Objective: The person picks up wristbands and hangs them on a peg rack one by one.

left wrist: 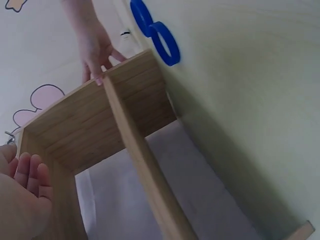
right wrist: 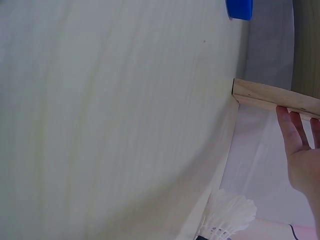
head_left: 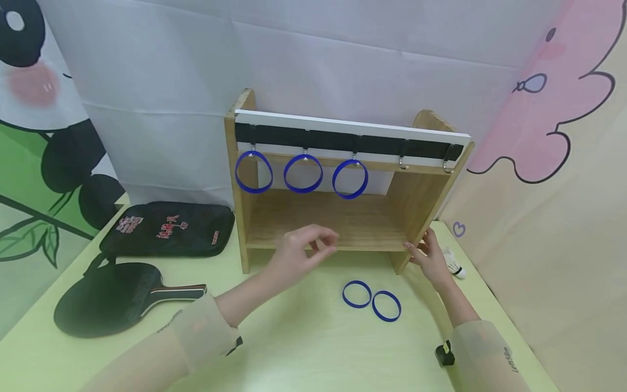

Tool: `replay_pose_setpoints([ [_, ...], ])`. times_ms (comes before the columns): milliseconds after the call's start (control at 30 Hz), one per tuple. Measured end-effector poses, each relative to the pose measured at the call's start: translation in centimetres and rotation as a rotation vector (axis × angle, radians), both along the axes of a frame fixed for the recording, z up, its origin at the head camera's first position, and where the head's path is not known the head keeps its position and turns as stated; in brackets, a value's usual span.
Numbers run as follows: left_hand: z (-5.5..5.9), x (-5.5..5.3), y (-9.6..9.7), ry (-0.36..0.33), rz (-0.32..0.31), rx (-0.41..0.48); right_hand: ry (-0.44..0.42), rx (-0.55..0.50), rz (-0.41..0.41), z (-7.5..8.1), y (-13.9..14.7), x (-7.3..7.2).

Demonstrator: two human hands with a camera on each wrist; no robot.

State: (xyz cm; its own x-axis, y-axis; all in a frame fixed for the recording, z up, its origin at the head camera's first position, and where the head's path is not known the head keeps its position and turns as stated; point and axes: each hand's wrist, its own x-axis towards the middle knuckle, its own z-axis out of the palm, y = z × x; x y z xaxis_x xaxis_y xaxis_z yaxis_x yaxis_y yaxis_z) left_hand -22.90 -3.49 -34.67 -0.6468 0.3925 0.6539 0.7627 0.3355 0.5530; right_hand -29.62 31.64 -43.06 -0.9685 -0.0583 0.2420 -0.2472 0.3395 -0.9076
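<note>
A small wooden rack (head_left: 318, 218) stands on the table, with a white-and-black strip of hooks (head_left: 338, 136) along its upper front. Blue rings hang from three hooks: one ring (head_left: 253, 189) at the left, a second ring (head_left: 303, 190) beside it, and a third ring (head_left: 350, 195) near the middle. Two more blue rings, one (head_left: 356, 306) and another (head_left: 387, 318), lie in front of the rack. My left hand (head_left: 299, 250) hovers before the shelf, fingers loosely bent, holding nothing. My right hand (head_left: 432, 261) holds the rack's right side panel by its front edge, fingers (right wrist: 287, 130) on the outer face.
On the left lie a black zipped case (head_left: 168, 228) and a dark table-tennis paddle (head_left: 112, 299). A shuttlecock (head_left: 454, 264) lies behind my right hand, against the right wall. A small black object (head_left: 444, 355) sits near my right sleeve. White cloth (head_left: 313, 65) hangs behind the rack.
</note>
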Motion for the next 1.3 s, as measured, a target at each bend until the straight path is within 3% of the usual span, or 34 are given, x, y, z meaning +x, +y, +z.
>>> replay_pose_setpoints([
  [333,-3.3,-1.2,0.4,0.031,-0.091,-0.175,-0.016,0.011,0.002,2.3,-1.3,1.7],
  [467,-4.5,-1.5,0.8,-0.01,-0.123,-0.287,-0.018,0.015,-0.001,2.4,-1.4,1.8],
  [633,-5.5,-1.6,1.3,-0.131,-0.147,-0.442,-0.017,0.004,0.0,2.2,-1.3,1.7],
  [767,-6.5,-1.9,1.5,-0.196,-0.172,-0.511,-0.016,-0.002,0.006,2.2,-1.3,1.8],
  [1000,-8.7,-2.9,2.1,-0.167,-0.246,-0.602,-0.012,0.001,0.017,2.2,-1.2,1.7],
  [1300,-9.7,-3.3,2.8,-0.174,-0.253,-0.741,-0.012,0.007,0.009,2.1,-1.2,1.6],
])
